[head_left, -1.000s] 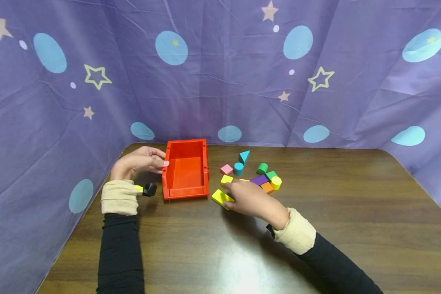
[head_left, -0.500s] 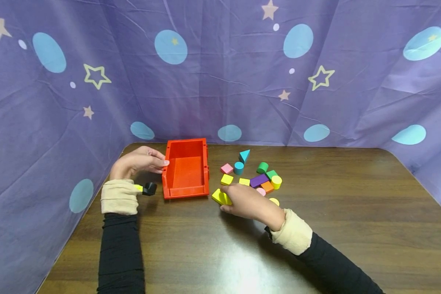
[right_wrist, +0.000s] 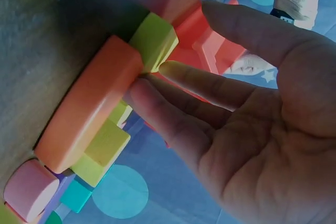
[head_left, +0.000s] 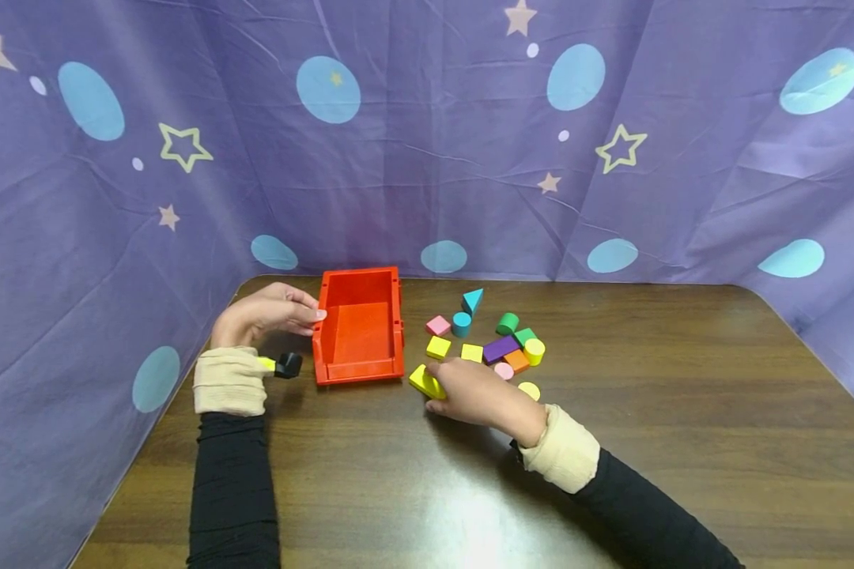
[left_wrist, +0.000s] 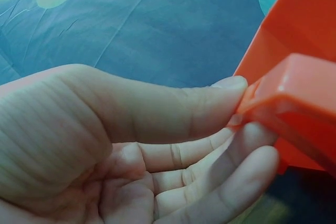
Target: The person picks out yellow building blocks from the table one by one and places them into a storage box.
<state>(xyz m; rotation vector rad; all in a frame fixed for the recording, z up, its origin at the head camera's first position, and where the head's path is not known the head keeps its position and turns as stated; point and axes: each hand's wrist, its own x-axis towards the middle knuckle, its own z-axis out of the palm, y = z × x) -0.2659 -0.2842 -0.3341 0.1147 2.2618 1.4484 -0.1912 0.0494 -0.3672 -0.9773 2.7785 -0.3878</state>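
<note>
My left hand [head_left: 266, 310] pinches the left rim of a red plastic bin [head_left: 359, 371], thumb above and fingers below, as the left wrist view shows. Its inside shows no blocks. Right of the bin, my right hand [head_left: 475, 391] reaches over a flat yellow block [head_left: 425, 381] on the table. In the right wrist view, its fairly straight fingertips are right at the yellow block [right_wrist: 156, 40], while the thumb stands apart from it. Beside those fingertips lies a long orange block [right_wrist: 89, 106], which the hand hides in the head view.
Behind the right hand lie several small blocks: pink [head_left: 438, 325], blue cylinder [head_left: 461, 324], blue triangle [head_left: 473, 300], green cylinder [head_left: 508, 323], purple [head_left: 500, 348], orange [head_left: 516, 361] and yellow cylinder [head_left: 534, 352]. A purple patterned cloth [head_left: 427, 142] hangs behind the table [head_left: 648, 379].
My right hand has shifted slightly left and toward me around the flat yellow block, uncovering pink and yellow round blocks behind it. The left hand and bin look unchanged.
</note>
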